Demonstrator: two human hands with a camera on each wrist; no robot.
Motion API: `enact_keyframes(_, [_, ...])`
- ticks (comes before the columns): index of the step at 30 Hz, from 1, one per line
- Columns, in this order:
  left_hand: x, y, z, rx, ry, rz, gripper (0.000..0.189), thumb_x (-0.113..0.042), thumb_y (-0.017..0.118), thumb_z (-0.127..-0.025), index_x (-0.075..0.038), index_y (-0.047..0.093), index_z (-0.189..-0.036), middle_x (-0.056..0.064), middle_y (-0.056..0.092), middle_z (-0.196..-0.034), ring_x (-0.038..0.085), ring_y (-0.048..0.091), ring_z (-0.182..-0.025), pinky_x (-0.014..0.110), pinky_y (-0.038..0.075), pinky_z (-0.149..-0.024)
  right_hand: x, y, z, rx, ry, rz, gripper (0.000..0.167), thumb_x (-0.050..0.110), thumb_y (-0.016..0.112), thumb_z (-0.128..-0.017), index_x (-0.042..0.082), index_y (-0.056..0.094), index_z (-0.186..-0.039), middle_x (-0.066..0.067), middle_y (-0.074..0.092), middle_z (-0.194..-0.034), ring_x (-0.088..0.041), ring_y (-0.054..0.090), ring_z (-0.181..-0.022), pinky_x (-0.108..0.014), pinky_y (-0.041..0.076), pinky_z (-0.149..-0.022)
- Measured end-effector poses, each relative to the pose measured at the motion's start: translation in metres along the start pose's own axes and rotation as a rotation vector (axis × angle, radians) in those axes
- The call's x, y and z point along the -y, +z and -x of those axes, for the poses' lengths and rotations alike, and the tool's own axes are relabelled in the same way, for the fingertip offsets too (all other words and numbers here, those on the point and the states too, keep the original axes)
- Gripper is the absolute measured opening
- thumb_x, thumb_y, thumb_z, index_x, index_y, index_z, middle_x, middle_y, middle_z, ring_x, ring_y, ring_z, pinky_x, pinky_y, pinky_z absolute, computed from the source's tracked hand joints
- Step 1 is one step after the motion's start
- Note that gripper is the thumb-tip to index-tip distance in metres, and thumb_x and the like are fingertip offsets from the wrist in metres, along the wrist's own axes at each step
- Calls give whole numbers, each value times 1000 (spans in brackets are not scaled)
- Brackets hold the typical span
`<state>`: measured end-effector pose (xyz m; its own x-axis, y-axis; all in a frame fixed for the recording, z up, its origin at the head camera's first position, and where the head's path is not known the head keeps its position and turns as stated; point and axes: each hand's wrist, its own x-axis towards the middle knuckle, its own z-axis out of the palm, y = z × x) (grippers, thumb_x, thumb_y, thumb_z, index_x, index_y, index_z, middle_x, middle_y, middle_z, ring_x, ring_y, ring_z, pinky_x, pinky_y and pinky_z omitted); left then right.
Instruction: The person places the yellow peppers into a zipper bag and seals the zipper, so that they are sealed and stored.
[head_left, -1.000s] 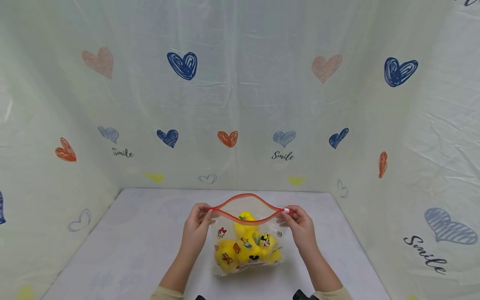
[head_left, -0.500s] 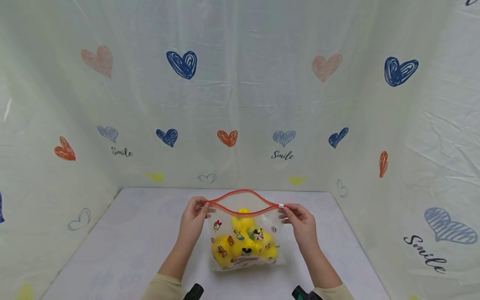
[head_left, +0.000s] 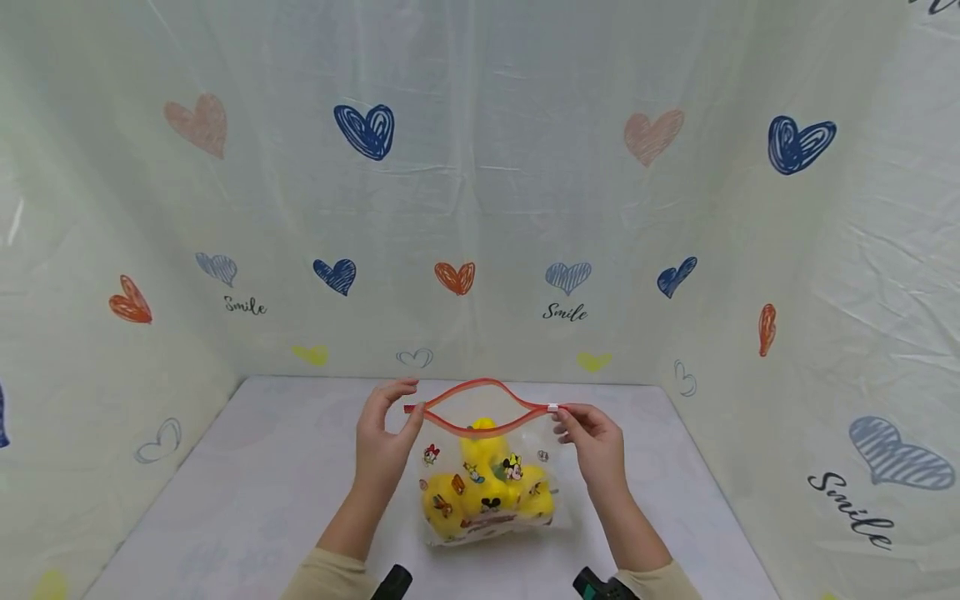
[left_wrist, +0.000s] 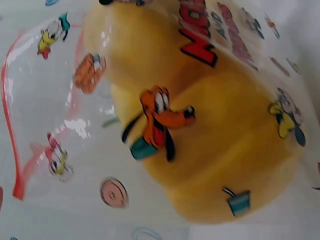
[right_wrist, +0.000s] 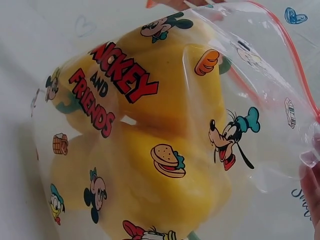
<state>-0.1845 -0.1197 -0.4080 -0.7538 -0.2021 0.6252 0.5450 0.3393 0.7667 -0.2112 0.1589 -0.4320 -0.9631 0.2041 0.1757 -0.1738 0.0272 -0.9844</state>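
A clear zip bag (head_left: 444,439) with cartoon prints stands on the table, its red-edged mouth gaping. Inside sit several yellow bell peppers (head_left: 486,479) with bits of green stem, seen close through the film in both wrist views. At the bag's left corner is my left hand (head_left: 384,442), thumb near the red strip and fingers spread away above it. My right hand (head_left: 600,442) pinches the right end of the strip beside a white slider (head_left: 552,408). Only a sliver of the right hand (right_wrist: 311,200) enters the right wrist view.
The white table (head_left: 255,483) is bounded by pale curtains (head_left: 465,208) printed with hearts at the back and sides. Dark wrist-worn devices (head_left: 393,582) show at the bottom edge, below the bag.
The bag was raised slightly and shifted left. My left hand has loosened its pinch on the left corner, its fingers now lifted apart from the thumb. The right hand keeps its pinch.
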Motion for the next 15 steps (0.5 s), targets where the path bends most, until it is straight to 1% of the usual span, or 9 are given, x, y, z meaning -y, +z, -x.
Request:
enact_keyframes(2, [-12,4,-1,22,89,-60,26,0,73,-86,-6,63,-108,0,62,-121,13,52,-119,19,34,-105,1,2,0,-1,-5,1,16,12,68,-92,-1,69,-103,-11,71,-93,-21,66,-78,-29,57,-69])
enact_keyframes(3, [-18,6,-1,40,120,-80,26,0,73,-85,-7,63,-108,-2,61,-121,13,51,-119,21,34,-105,1,2,0,-2,-8,0,16,11,68,-92,-1,69,-102,-12,71,-93,-21,66,-77,-29,57,-69])
enact_keyframes(5, [-28,11,-2,86,154,-95,28,-2,75,-84,-10,63,-108,-3,61,-121,13,52,-118,27,38,-105,1,4,1,1,-18,-6,15,10,68,-92,-2,69,-102,-13,70,-93,-20,66,-76,-29,57,-68])
enact_keyframes(8, [-38,18,-3,156,159,-83,29,-4,77,-83,-11,64,-109,-4,62,-119,13,54,-115,37,43,-101,2,6,2,7,-28,-13,15,9,69,-92,-2,69,-101,-14,70,-93,-20,66,-75,-28,57,-68])
enact_keyframes(10, [-43,22,-4,199,142,-99,30,-7,78,-83,-13,65,-109,-5,62,-117,14,55,-113,43,46,-97,3,7,2,9,-26,-16,15,10,69,-91,-2,69,-101,-14,70,-93,-20,66,-75,-28,57,-68])
enact_keyframes(12, [-47,27,-5,257,119,-134,30,-11,79,-83,-14,66,-110,-5,63,-114,14,55,-111,45,47,-95,4,8,3,10,-16,-17,15,10,69,-91,-1,69,-101,-13,70,-93,-20,66,-75,-28,57,-68])
enact_keyframes(15, [-53,35,-8,385,97,-223,31,-20,79,-84,-17,66,-112,-7,64,-114,14,56,-111,43,49,-94,6,9,5,11,-1,-15,17,12,70,-91,-1,70,-102,-13,69,-93,-20,66,-76,-28,57,-69])
